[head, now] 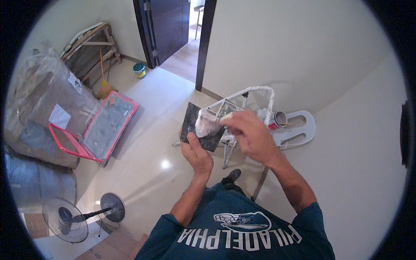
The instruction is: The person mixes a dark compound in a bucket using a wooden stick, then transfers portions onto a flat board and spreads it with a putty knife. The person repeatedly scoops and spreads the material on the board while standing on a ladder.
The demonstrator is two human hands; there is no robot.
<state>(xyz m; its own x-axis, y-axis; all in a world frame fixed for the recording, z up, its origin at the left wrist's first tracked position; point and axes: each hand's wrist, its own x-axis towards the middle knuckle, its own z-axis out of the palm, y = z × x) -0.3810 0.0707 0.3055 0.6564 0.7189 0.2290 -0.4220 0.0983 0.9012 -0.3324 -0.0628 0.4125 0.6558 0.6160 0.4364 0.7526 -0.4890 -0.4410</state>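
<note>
My left hand (197,152) holds a dark flat square board (187,125) from its near edge, thumb on top. A mound of whitish putty-like paste (206,123) sits on the board. Over the board's right side is my right hand (252,135), blurred, with fingers curled close to the paste. Something pale shows at its fingertips, but I cannot tell whether it is a tool or paste on a finger. Beyond and below the hands stands a paint-spattered white step ladder (271,100), partly hidden by them.
A white plastic stool (310,125) bears an open can (280,118) with a stick. At left are a red-edged platform trolley (110,126), plastic-wrapped furniture (39,107), a broom (104,87) and a lidded pail (139,71). A fan (65,219) stands lower left; a dark door (170,29) is ajar.
</note>
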